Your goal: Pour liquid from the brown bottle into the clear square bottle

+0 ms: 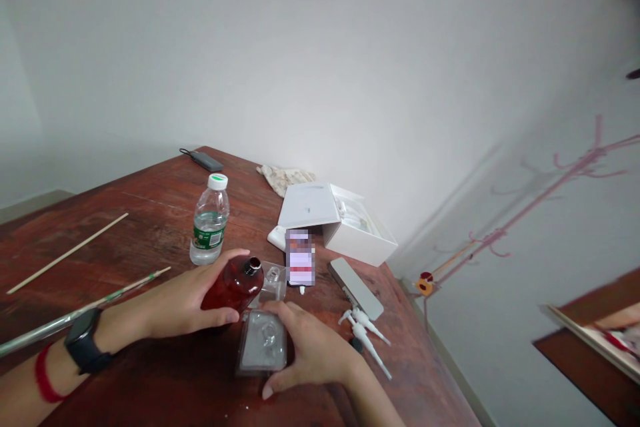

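Got the red-brown bottle [234,290] gripped in the left hand [193,300], mouth uncapped. Using that as clock center: at 5, got a clear plastic case [263,340] with the right hand [313,343] spread around its right side, can't tell if actually squeezing. Partly blocked just behind the bottle: a second clear plastic piece [275,290]. Crowding in between 2 and 3: phone [300,260], then an open white box [307,205] at 2. Plus grey case [354,285] at 3, white pump heads [360,331] near 4, water bottle [209,231] at 11.
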Demonstrator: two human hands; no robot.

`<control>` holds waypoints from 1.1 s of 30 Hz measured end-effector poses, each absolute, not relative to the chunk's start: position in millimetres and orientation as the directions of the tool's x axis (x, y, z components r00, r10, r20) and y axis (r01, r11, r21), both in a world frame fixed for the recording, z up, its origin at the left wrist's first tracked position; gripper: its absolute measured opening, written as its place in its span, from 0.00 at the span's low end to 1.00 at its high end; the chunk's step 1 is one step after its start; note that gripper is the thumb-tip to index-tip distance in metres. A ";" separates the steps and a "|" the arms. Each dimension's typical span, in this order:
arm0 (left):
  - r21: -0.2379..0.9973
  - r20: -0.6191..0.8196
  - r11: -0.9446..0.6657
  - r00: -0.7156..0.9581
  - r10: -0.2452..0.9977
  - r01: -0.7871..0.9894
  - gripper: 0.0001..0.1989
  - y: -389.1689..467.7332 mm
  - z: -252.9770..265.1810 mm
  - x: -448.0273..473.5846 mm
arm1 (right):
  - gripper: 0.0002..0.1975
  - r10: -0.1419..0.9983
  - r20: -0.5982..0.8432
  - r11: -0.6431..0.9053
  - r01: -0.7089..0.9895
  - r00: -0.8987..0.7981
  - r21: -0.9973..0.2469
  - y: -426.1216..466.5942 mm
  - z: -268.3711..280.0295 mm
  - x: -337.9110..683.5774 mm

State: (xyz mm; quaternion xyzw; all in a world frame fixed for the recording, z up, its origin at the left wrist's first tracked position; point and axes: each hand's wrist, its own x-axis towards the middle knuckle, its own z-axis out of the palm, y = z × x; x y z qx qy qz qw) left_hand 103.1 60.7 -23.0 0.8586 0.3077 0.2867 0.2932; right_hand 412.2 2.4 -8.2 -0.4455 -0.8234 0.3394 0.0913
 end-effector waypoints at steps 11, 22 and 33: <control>0.686 0.302 -0.627 0.640 0.706 0.368 0.46 59.5 -21.3 101.9 | 0.60 0.791 -0.149 0.376 0.664 -0.593 -0.646 2.7 -9.8 413.3; 0.690 0.291 -0.620 0.642 0.710 0.373 0.46 59.5 -21.5 103.1 | 0.59 0.801 -0.135 0.383 0.672 -0.583 -0.633 1.8 -9.0 410.9; 0.711 0.310 -0.613 0.629 0.713 0.345 0.46 60.2 -26.7 98.9 | 0.55 0.801 -0.039 0.421 0.609 -0.597 -0.672 1.0 -10.8 410.1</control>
